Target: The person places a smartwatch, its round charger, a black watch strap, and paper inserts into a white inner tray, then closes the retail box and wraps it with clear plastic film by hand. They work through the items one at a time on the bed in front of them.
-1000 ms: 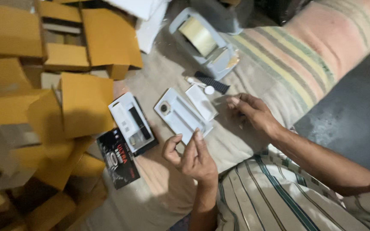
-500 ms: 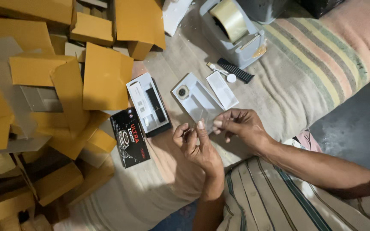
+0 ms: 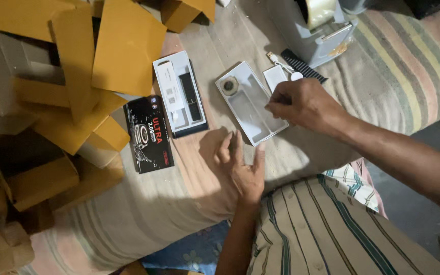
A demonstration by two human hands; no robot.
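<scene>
A long white plastic tray (image 3: 260,118) lies on the cloth, with a round watch body (image 3: 228,85) set in its far end. My right hand (image 3: 304,104) hovers over the tray's right side, fingertips pinched together at its edge; I see nothing between them. My left hand (image 3: 240,165) rests on the cloth just below the tray's near end, fingers spread and holding nothing. Left of the tray an open box (image 3: 179,94) holds a white insert and a black strap. A black printed box lid (image 3: 148,133) lies beside it.
Beyond the tray lie a small white card (image 3: 273,76), a white cable with a round puck (image 3: 295,76) and a black ribbed strap (image 3: 306,67). A grey tape dispenser (image 3: 317,35) stands behind them. Several yellow-brown cardboard boxes (image 3: 77,66) pile up at the left. My striped garment (image 3: 332,229) fills the bottom right.
My hands were together in front of me a moment ago. They have parted: the right hand has moved over the white tray and the left has dropped open onto the cloth.
</scene>
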